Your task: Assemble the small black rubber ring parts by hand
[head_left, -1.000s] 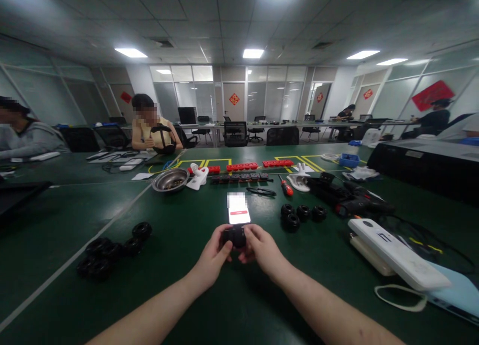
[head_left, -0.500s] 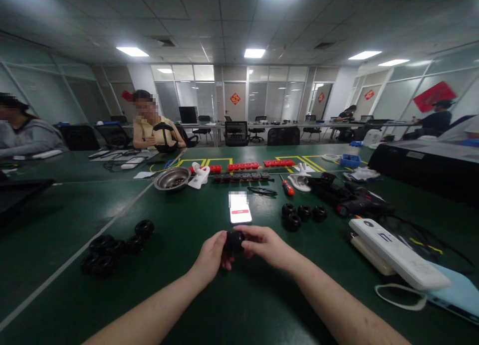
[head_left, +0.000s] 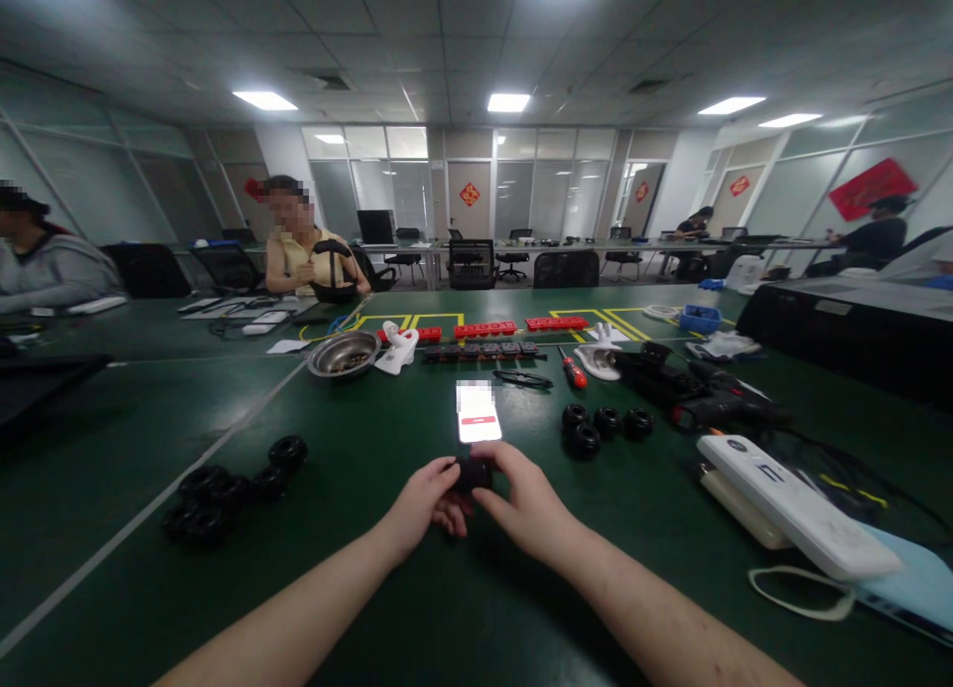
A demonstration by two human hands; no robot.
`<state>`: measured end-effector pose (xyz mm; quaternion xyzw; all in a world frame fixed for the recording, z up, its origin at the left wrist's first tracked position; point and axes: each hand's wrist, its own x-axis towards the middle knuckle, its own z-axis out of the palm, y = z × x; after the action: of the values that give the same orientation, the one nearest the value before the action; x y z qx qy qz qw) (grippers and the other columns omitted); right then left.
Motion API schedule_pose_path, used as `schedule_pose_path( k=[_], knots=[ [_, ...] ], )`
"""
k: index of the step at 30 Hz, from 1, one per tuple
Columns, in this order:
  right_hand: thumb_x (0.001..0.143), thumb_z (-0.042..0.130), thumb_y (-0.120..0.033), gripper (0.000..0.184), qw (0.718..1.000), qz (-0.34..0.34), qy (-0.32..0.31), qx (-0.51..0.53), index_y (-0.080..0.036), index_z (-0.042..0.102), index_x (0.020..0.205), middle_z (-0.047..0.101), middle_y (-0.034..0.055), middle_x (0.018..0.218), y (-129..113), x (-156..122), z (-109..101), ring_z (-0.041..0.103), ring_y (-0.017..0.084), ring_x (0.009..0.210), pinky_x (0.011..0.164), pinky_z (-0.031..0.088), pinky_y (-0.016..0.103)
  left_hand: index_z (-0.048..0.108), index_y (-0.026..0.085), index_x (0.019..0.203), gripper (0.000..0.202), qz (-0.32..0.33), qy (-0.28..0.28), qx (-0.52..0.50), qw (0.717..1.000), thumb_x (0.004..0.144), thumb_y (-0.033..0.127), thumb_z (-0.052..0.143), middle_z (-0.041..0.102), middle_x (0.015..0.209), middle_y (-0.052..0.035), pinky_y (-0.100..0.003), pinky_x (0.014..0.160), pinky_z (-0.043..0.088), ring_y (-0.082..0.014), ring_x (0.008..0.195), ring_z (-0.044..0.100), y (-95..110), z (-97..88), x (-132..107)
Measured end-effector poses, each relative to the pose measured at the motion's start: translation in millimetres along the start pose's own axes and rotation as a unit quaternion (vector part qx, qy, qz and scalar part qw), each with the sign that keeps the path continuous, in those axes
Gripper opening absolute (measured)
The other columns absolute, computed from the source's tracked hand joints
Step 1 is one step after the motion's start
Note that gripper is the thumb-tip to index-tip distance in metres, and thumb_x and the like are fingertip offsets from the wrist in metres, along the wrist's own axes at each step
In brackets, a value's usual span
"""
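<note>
Both my hands hold one small black tire [head_left: 473, 476] just above the green table, close to my body. My left hand [head_left: 422, 505] is closed on its left side, thumb on top and fingers curled below. My right hand [head_left: 526, 495] grips the right side between thumb and fingers, which hide part of it. Right beyond them lies a phone [head_left: 478, 427] with a lit screen. Similar black tires [head_left: 586, 439] sit together to the right, and another group of several tires [head_left: 232, 490] lies to the left.
Farther back are a metal bowl [head_left: 317, 363], a white plastic part [head_left: 400, 352], a black strip [head_left: 483, 352], red racks [head_left: 485, 329] and a screwdriver [head_left: 574, 372]. A black power tool [head_left: 719, 411] and a white device [head_left: 800, 513] lie right. A person [head_left: 287, 260] sits across the table.
My right hand has turned around the tire, its thumb now lower and its back more toward me. My left fingers have shifted slightly right. The tire stays between both hands.
</note>
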<state>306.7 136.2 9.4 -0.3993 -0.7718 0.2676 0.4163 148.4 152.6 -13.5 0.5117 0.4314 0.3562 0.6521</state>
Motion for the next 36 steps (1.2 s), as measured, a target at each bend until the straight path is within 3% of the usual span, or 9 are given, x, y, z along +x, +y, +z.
schedule_pose_path(
  k=[4, 11, 13, 15, 17, 19, 26, 31, 36],
  knots=[
    [0.066, 0.048, 0.002, 0.039, 0.995, -0.088, -0.033, -0.044, -0.021, 0.052, 0.097, 0.041, 0.0076, 0.119, -11.2, -2.5, -6.4, 0.04, 0.019, 0.11, 0.091, 0.036, 0.034, 0.052, 0.012, 0.07, 0.062, -0.07, 0.035, 0.019, 0.997, 0.07, 0.068, 0.026, 0.048, 0.034, 0.0023, -0.017, 0.03, 0.023, -0.0087, 0.025, 0.043, 0.3, 0.2, -0.5],
    [0.067, 0.05, 0.0, 0.037, 0.994, -0.087, -0.028, -0.053, -0.021, 0.052, 0.097, 0.045, 0.0074, 0.114, -12.9, -4.0, -5.0, 0.042, 0.019, 0.108, 0.091, 0.037, 0.035, 0.053, 0.012, 0.07, 0.063, -0.071, 0.048, 0.005, 0.996, 0.069, 0.069, 0.026, 0.047, 0.038, 0.0034, -0.017, 0.031, 0.023, -0.007, 0.028, 0.04, 1.9, 3.3, -3.2],
    [0.069, 0.055, -0.007, 0.033, 1.0, -0.016, -0.006, -0.016, -0.022, 0.052, 0.097, 0.052, 0.0056, 0.103, -6.4, -0.9, -3.8, 0.05, 0.019, 0.097, 0.084, 0.041, 0.034, 0.053, 0.013, 0.08, 0.051, -0.017, 0.051, -0.023, 0.998, 0.07, 0.062, 0.04, 0.056, 0.054, 0.0002, -0.018, 0.036, 0.034, -0.01, 0.041, 0.051, 4.8, 5.8, -4.9],
    [0.074, 0.055, -0.021, 0.023, 0.992, 0.114, 0.009, 0.059, -0.021, 0.049, 0.097, 0.057, 0.0019, 0.081, 2.8, 3.5, -1.8, 0.058, 0.015, 0.07, 0.065, 0.048, 0.031, 0.051, 0.016, 0.094, 0.04, 0.054, 0.046, -0.037, 0.997, 0.066, 0.044, 0.059, 0.061, 0.084, -0.0044, -0.023, 0.053, 0.046, -0.015, 0.071, 0.06, 8.2, 8.8, -7.4],
    [0.08, 0.046, -0.036, 0.02, 0.968, 0.219, 0.002, 0.127, -0.02, 0.046, 0.092, 0.053, -0.0036, 0.059, 12.2, 8.0, 0.7, 0.053, 0.012, 0.043, 0.042, 0.045, 0.025, 0.049, 0.018, 0.101, 0.046, 0.109, 0.047, -0.018, 0.993, 0.061, 0.027, 0.068, 0.055, 0.105, -0.0064, -0.027, 0.075, 0.047, -0.0189, 0.096, 0.054, 10.4, 11.2, -10.2],
    [0.082, 0.039, -0.044, 0.026, 0.955, 0.253, -0.013, 0.156, -0.019, 0.045, 0.085, 0.046, -0.007, 0.047, 18.9, 10.9, 3.1, 0.047, 0.01, 0.031, 0.03, 0.038, 0.021, 0.049, 0.018, 0.102, 0.046, 0.141, 0.061, 0.036, 0.987, 0.06, 0.019, 0.068, 0.054, 0.108, -0.0077, -0.032, 0.083, 0.043, -0.0215, 0.102, 0.05, 10.6, 12.0, -12.7],
    [0.08, 0.043, -0.044, 0.025, 0.96, 0.221, 0.005, 0.173, -0.02, 0.047, 0.081, 0.046, -0.0063, 0.052, 20.5, 10.1, 3.0, 0.045, 0.008, 0.035, 0.031, 0.035, 0.018, 0.057, 0.023, 0.099, 0.034, 0.231, 0.113, 0.262, 0.93, 0.065, 0.024, 0.063, 0.052, 0.106, -0.0059, -0.033, 0.076, 0.045, -0.0237, 0.1, 0.049, 12.0, 9.5, -19.7],
    [0.073, 0.055, -0.028, 0.029, 0.974, 0.145, 0.019, 0.173, -0.021, 0.044, 0.098, 0.055, -0.0008, 0.079, 13.2, 7.7, -0.4, 0.051, 0.008, 0.049, 0.044, 0.043, 0.022, 0.04, 0.02, 0.116, 0.046, 0.149, 0.136, 0.133, 0.97, 0.075, 0.036, 0.053, 0.059, 0.085, -0.0047, -0.024, 0.054, 0.046, -0.0159, 0.07, 0.058, 9.3, 7.7, -12.6],
    [0.066, 0.059, -0.012, 0.034, 0.998, 0.009, 0.005, 0.058, -0.022, 0.05, 0.098, 0.054, 0.0023, 0.094, 2.0, 2.4, -1.5, 0.052, 0.015, 0.081, 0.071, 0.044, 0.029, 0.047, 0.012, 0.1, 0.046, 0.026, 0.1, 0.002, 0.995, 0.079, 0.05, 0.035, 0.055, 0.062, -0.0012, -0.016, 0.032, 0.033, -0.0076, 0.039, 0.048, 7.3, 2.5, -3.7]
  ],
)
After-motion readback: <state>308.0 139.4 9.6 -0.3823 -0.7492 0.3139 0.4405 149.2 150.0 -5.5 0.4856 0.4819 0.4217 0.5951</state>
